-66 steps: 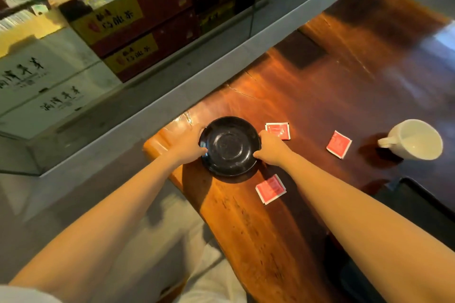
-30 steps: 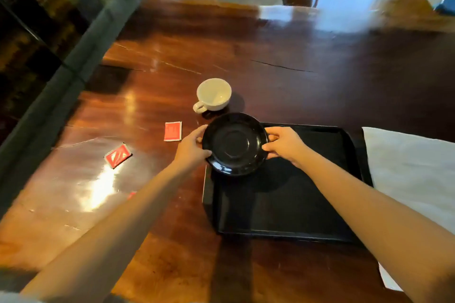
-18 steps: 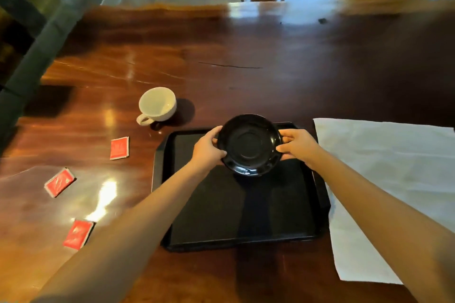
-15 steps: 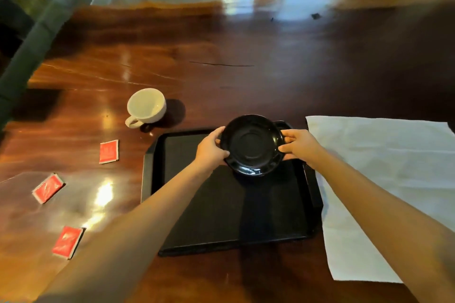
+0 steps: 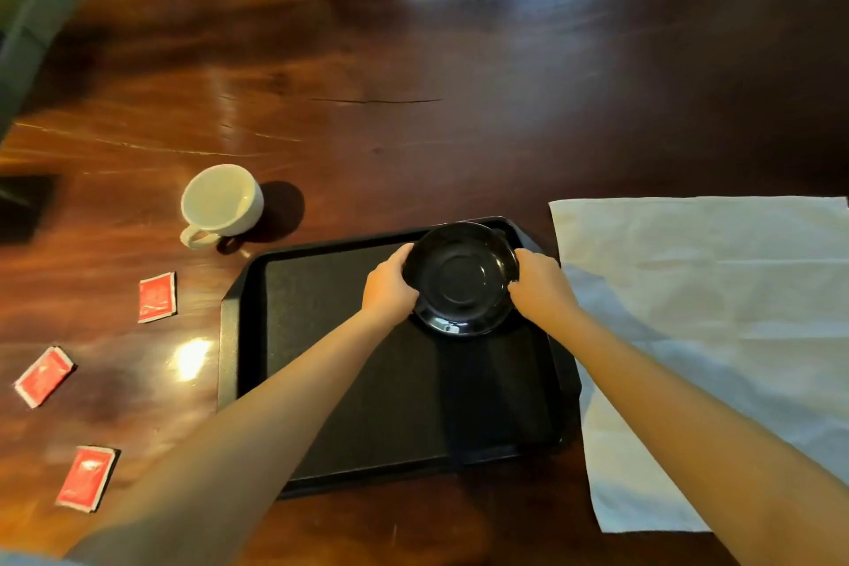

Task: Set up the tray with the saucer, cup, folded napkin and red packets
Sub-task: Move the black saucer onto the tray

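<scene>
I hold a black saucer point(image 5: 461, 278) by its rim, my left hand point(image 5: 388, 285) on its left edge and my right hand point(image 5: 540, 285) on its right edge. The saucer is over the far right corner of a black tray point(image 5: 349, 363); whether it rests on the tray I cannot tell. A white cup point(image 5: 222, 200) stands on the wooden table left of the tray's far edge. Three red packets lie flat on the table to the left: one point(image 5: 157, 297) near the tray, one point(image 5: 43, 376) farther left, one point(image 5: 87, 477) near the front. A white napkin point(image 5: 716, 317) lies unfolded right of the tray.
The dark glossy wooden table point(image 5: 436, 106) stretches far ahead. Its left edge meets a grey ledge point(image 5: 27, 28). The napkin's left edge touches the tray's right rim.
Both hands have carried the saucer from the table's left end over to the tray's far right corner, and it has sunk lower toward the tray in the last half second.
</scene>
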Demonstrator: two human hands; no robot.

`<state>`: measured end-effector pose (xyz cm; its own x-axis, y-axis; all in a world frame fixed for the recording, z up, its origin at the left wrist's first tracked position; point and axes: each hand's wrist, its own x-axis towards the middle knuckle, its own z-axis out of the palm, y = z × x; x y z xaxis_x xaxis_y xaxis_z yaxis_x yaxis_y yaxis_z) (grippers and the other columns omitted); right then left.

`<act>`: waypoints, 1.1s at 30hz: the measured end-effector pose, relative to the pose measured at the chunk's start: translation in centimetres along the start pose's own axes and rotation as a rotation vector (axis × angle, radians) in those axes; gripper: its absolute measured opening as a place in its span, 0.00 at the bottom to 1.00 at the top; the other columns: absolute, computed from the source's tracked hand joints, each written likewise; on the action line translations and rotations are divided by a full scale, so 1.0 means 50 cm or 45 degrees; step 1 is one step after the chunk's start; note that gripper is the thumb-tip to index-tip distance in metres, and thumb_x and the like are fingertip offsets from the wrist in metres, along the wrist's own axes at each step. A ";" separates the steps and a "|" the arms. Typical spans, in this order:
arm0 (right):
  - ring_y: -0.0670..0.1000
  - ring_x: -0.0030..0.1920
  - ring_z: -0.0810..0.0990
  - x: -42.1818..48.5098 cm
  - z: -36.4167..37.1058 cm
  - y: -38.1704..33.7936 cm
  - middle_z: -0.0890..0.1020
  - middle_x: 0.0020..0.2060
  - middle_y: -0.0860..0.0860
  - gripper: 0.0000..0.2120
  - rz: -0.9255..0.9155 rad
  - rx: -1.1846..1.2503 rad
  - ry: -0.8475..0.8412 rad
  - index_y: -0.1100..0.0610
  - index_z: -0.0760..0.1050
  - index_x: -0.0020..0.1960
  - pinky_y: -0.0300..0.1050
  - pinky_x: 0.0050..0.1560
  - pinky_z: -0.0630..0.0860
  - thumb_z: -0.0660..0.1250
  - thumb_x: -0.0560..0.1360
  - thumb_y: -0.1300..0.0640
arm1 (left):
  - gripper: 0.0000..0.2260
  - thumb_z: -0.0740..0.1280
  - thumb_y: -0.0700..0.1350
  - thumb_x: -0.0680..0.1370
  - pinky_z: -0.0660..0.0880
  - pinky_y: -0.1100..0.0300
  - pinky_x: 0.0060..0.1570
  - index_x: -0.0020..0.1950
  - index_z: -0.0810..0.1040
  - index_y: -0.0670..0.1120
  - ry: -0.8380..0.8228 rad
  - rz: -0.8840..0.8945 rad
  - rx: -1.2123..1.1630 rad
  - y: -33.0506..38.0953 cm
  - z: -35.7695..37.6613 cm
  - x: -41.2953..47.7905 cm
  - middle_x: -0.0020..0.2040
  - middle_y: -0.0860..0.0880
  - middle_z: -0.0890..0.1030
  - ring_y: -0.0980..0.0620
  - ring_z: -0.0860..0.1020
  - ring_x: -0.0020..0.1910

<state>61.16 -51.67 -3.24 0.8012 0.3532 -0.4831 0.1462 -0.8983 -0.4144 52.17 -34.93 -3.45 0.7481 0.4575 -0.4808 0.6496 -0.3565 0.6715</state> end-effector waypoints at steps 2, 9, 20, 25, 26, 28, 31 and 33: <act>0.59 0.52 0.79 0.000 0.008 -0.002 0.79 0.53 0.60 0.14 -0.004 -0.025 0.007 0.62 0.70 0.60 0.51 0.52 0.77 0.64 0.75 0.65 | 0.29 0.62 0.30 0.73 0.76 0.50 0.55 0.71 0.65 0.49 -0.007 0.001 0.056 -0.004 0.003 0.008 0.62 0.44 0.77 0.43 0.76 0.59; 0.55 0.49 0.78 -0.017 0.035 0.008 0.77 0.52 0.58 0.29 -0.008 -0.039 0.029 0.59 0.55 0.74 0.46 0.45 0.75 0.62 0.76 0.66 | 0.32 0.63 0.32 0.74 0.70 0.59 0.47 0.75 0.59 0.52 -0.061 -0.019 0.235 -0.021 0.005 0.035 0.63 0.41 0.71 0.43 0.74 0.57; 0.55 0.46 0.79 -0.030 0.035 0.015 0.78 0.50 0.58 0.30 0.016 -0.087 0.021 0.59 0.53 0.75 0.46 0.44 0.77 0.62 0.77 0.64 | 0.33 0.62 0.31 0.74 0.71 0.58 0.40 0.75 0.58 0.54 -0.106 0.013 0.366 -0.016 0.007 0.038 0.62 0.42 0.71 0.46 0.74 0.49; 0.57 0.47 0.80 -0.023 0.015 -0.001 0.78 0.51 0.60 0.23 -0.022 -0.302 -0.043 0.61 0.59 0.70 0.48 0.44 0.77 0.61 0.77 0.62 | 0.32 0.64 0.33 0.73 0.77 0.50 0.45 0.74 0.60 0.52 -0.146 0.025 0.342 -0.016 -0.005 0.031 0.62 0.41 0.73 0.41 0.77 0.51; 0.58 0.49 0.80 -0.021 0.011 -0.004 0.78 0.53 0.60 0.24 -0.026 -0.345 -0.053 0.60 0.59 0.71 0.49 0.46 0.78 0.61 0.77 0.62 | 0.32 0.64 0.33 0.73 0.78 0.49 0.47 0.74 0.60 0.52 -0.140 0.030 0.325 -0.017 -0.006 0.029 0.62 0.41 0.73 0.41 0.77 0.52; 0.59 0.52 0.80 -0.018 0.006 -0.010 0.78 0.55 0.60 0.25 -0.023 -0.393 -0.079 0.60 0.57 0.72 0.50 0.47 0.78 0.61 0.77 0.61 | 0.32 0.65 0.34 0.73 0.78 0.49 0.49 0.73 0.60 0.51 -0.105 0.026 0.310 -0.020 -0.005 0.024 0.63 0.41 0.73 0.41 0.76 0.54; 0.60 0.53 0.78 -0.016 -0.002 -0.017 0.76 0.57 0.61 0.25 0.005 -0.372 -0.097 0.62 0.57 0.71 0.50 0.44 0.75 0.60 0.78 0.60 | 0.30 0.67 0.39 0.75 0.76 0.53 0.49 0.74 0.59 0.48 -0.088 -0.029 0.323 -0.023 -0.004 0.016 0.65 0.40 0.70 0.41 0.76 0.56; 0.60 0.53 0.77 -0.014 -0.012 -0.027 0.75 0.57 0.61 0.22 -0.022 -0.365 -0.085 0.62 0.59 0.69 0.50 0.43 0.73 0.60 0.77 0.59 | 0.28 0.66 0.44 0.76 0.78 0.50 0.51 0.73 0.60 0.47 -0.098 -0.062 0.321 -0.028 -0.015 0.009 0.66 0.40 0.70 0.41 0.77 0.54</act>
<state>60.77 -50.85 -1.87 0.7584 0.3768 -0.5318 0.3249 -0.9259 -0.1926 51.49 -33.58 -4.20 0.7170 0.4189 -0.5572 0.6911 -0.5314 0.4898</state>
